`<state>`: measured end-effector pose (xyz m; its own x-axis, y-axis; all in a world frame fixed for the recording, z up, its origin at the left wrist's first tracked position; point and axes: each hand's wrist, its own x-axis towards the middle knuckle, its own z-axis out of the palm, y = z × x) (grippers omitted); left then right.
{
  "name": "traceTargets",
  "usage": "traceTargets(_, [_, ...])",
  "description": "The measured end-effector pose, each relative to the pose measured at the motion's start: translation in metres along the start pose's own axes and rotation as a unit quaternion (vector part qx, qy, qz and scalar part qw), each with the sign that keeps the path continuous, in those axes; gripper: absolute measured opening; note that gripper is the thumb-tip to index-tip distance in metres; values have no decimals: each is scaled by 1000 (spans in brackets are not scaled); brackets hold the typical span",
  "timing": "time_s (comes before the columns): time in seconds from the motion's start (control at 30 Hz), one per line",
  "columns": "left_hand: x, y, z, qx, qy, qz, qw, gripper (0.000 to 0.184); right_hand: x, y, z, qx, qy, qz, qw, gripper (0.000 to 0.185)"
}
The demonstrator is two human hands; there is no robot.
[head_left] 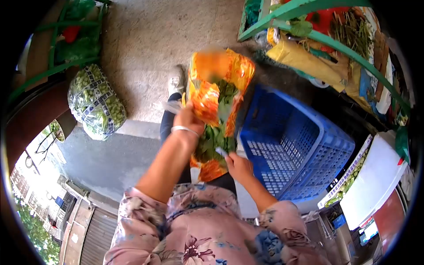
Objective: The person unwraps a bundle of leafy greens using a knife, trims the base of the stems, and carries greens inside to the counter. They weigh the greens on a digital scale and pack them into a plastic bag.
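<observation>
An orange and yellow plastic bag (204,100) lies across my lap, torn or opened along its middle. Dark green leafy vegetables (215,140) show through the opening. My left hand (189,119), with a pale bracelet at the wrist, is closed on the bag's left edge, and some clear plastic sticks out beside it. Closed around a small light-coloured tool (221,152), my right hand (240,168) is at the lower right of the leaves. The tool's tip touches or hovers over the leaves; which one is unclear.
A blue plastic crate (304,152) stands to the right. A clear bag of green vegetables (96,101) sits on the left. Green metal frames (344,48) with sacks and plant waste are at the upper right. A white box (373,176) lies at the far right.
</observation>
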<state>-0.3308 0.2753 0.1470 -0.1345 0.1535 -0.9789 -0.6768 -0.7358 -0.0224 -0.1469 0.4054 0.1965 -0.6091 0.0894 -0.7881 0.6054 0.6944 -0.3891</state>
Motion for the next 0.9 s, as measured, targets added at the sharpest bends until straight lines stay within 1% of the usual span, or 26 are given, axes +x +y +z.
traceTargets(0.03, [5,13,-10,57,3,-4,998,32,-20,-3,4,-5,-13,24,1000,25])
traceTargets(0.07, [10,13,-15,52,-3,3,999,32,-11,-2,-2,-9,-10,16,1000,25])
traceTargets(0.1, [-1,13,1,38,8,-9,999,33,10,-5,-18,55,100,26,993,27])
traceTargets(0.13, [-14,10,14,27,28,-26,999,33,24,-12,-32,123,200,42,971,28])
traceTargets(0.17, [-20,8,22,46,54,-14,997,32,40,-29,-52,116,233,26,965,30])
traceTargets(0.2, [-19,10,20,44,56,-14,997,32,57,-44,-68,108,263,10,959,32])
traceTargets(0.23, [-16,12,18,48,34,-22,998,32,76,-40,-48,98,260,44,960,31])
traceTargets(0.27, [-15,12,14,52,14,-32,998,31,79,-31,-12,101,253,-28,962,28])
traceTargets(0.3, [-18,15,11,33,26,-30,999,30,58,-32,4,-4,129,-29,991,26])
traceTargets(0.33, [-43,28,23,32,47,-42,998,29,36,-31,18,-107,7,-32,994,24])
traceTargets(0.4, [-46,63,-2,34,-26,-75,996,30,3,-24,21,-39,-5,34,999,22])
traceTargets(0.43, [-47,70,-7,47,-27,-72,996,32,1,-25,16,9,19,92,996,25])
traceTargets(0.47, [-45,70,-9,44,-22,-76,996,32,6,-25,10,56,109,59,991,30])
traceTargets(0.53, [-28,74,-1,66,-15,-69,995,34,41,-36,-9,119,153,29,981,32])
traceTargets(0.57, [-15,79,-6,61,-29,-68,995,35,60,-49,-21,143,206,-12,968,31])
traceTargets(0.6, [-21,89,0,59,-30,-64,996,35,78,-62,-32,169,255,-50,951,33])
traceTargets(0.67, [-41,108,17,186,25,-67,980,37,119,-72,-52,119,331,-30,936,36])
traceTargets(0.73, [-14,147,-8,358,-61,-8,932,39,160,-74,-65,2,408,-85,909,38])
traceTargets(0.77, [9,166,-20,461,11,58,885,31,181,-74,-73,2,411,-88,907,38])
traceTargets(0.8, [23,180,-25,622,54,160,764,23,200,-69,-78,-94,388,-99,911,38])
traceTargets(0.83, [33,187,-25,649,45,184,737,24,210,-71,-86,-188,359,-109,908,38])
traceTargets(0.87, [42,195,-25,675,36,208,707,27,220,-71,-98,-162,336,-64,925,33])
traceTargets(0.9, [59,202,-28,674,36,208,708,27,228,-64,-107,-186,341,-147,910,29])
